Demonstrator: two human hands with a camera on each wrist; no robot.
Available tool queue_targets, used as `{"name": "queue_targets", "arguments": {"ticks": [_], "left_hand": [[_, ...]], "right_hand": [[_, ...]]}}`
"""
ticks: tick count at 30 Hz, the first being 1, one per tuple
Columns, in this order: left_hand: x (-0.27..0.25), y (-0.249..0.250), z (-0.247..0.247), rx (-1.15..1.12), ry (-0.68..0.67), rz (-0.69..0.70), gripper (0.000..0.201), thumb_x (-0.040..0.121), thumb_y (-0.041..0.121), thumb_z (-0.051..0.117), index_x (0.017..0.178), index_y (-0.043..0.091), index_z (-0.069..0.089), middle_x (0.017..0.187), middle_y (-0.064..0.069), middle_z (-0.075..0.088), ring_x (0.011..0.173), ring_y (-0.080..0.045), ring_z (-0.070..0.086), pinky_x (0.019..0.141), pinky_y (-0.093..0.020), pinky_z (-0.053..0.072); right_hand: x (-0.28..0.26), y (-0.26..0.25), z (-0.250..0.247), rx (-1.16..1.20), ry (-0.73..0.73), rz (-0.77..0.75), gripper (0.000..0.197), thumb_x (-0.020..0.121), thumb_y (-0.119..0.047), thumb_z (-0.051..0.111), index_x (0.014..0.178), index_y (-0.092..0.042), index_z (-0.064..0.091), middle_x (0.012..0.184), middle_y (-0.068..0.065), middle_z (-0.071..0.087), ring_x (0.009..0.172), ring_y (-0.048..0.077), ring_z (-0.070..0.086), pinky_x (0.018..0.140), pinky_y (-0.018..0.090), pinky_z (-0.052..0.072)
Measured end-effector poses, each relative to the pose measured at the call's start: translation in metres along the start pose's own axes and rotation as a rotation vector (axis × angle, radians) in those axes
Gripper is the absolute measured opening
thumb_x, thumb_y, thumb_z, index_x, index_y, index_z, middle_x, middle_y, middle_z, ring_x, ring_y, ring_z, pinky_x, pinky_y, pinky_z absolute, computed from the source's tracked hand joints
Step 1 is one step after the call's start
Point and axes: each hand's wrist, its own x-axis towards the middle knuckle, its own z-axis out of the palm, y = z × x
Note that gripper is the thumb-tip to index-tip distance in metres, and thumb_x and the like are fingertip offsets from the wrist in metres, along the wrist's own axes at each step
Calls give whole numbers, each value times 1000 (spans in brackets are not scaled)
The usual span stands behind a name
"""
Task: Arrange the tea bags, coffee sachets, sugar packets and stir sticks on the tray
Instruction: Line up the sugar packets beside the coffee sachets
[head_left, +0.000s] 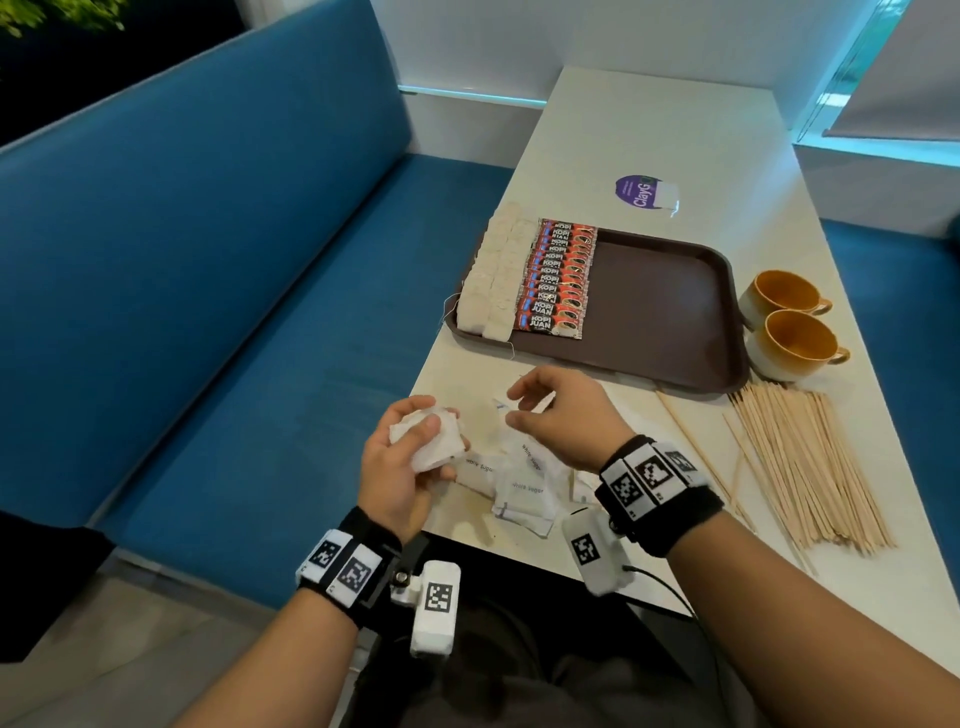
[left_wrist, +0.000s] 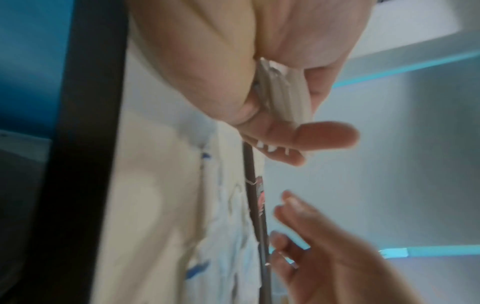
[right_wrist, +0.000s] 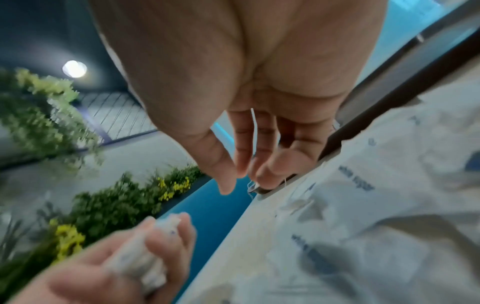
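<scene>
My left hand (head_left: 410, 452) grips a small stack of white sugar packets (head_left: 431, 441) just off the table's near left corner; the stack's edges (left_wrist: 283, 92) show between thumb and fingers. My right hand (head_left: 550, 415) hovers empty, fingers loosely spread, over the loose pile of sugar packets (head_left: 519, 483) on the table. The brown tray (head_left: 665, 312) holds two rows of tea bags (head_left: 493, 275) at its left and a row of red coffee sachets (head_left: 558, 280) beside them. Wooden stir sticks (head_left: 810, 467) lie in a heap at the right.
Two orange-lined mugs (head_left: 789, 322) stand right of the tray. A purple round sticker (head_left: 636, 192) lies beyond it on the white table (head_left: 649, 119). A blue bench seat (head_left: 234, 312) runs along the left.
</scene>
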Motion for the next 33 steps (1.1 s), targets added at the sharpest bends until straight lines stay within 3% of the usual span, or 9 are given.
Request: {"name": "queue_targets", "arguments": {"ticks": [2,6,10,13,17,23,26,29,33], "left_hand": [[0,10,-5,47,69,50,20,98,2,59,116,10,59,98,-12,73,67,-25,70,41,-24,47],[4,24,-16,195,105,28,17,97,3,63,112,10,61,107,-16,70,76,-34,71,46,-30,54],[6,19,-26,235,141,-52,15,97,2,64,110,9,61,116,-24,65,88,-42,68,50,-32,57],[5,12,-29,239,147,-75,17,96,3,65,112,8,60,115,-26,63,88,-40,69,51,-34,59],[6,12,-29,259,98,-73,17,97,3,64,113,7,60,113,-26,63,85,-40,71,52,-35,60],[3,5,-17,206,-12,-127,20,98,0,60,117,6,55,97,-19,70,82,-42,74,52,-36,61],[4,-4,-7,217,-49,-139,20,98,0,60,116,6,55,102,-22,67,78,-38,74,50,-35,61],[7,-11,0,231,-67,-142,17,98,1,61,113,7,57,108,-26,62,79,-39,74,51,-36,61],[9,-14,-5,197,-150,-149,26,93,0,68,115,9,57,113,-30,58,89,-48,69,56,-40,62]], "right_hand": [[4,-3,4,-183,-62,-18,27,83,-37,81,105,-26,70,98,-9,67,84,7,61,69,15,44],[4,-14,30,-540,-206,-69,66,69,-63,82,121,-29,60,109,-6,67,109,18,52,89,37,48],[0,-21,48,-750,-265,-183,65,78,-50,79,133,-23,56,121,3,65,117,26,49,87,38,42],[7,-22,49,-650,-277,-111,55,80,-39,81,129,-24,60,120,6,63,112,27,56,80,33,43],[19,-20,38,-471,-295,-90,39,76,-34,87,108,-19,73,102,-3,69,96,18,63,77,29,47],[14,-12,-15,-127,-146,-77,22,79,-32,87,94,-19,79,84,-7,74,75,9,65,68,20,46],[1,-5,-32,-132,-245,-66,28,73,-33,92,95,-21,79,77,-9,72,60,-4,59,61,12,43],[-14,2,-26,-287,-391,-26,37,69,-37,93,101,-30,75,80,-12,67,70,0,59,64,18,42],[-26,14,-4,-433,-403,-74,56,74,-33,90,125,-29,66,85,-12,57,77,4,52,64,17,37]]}}
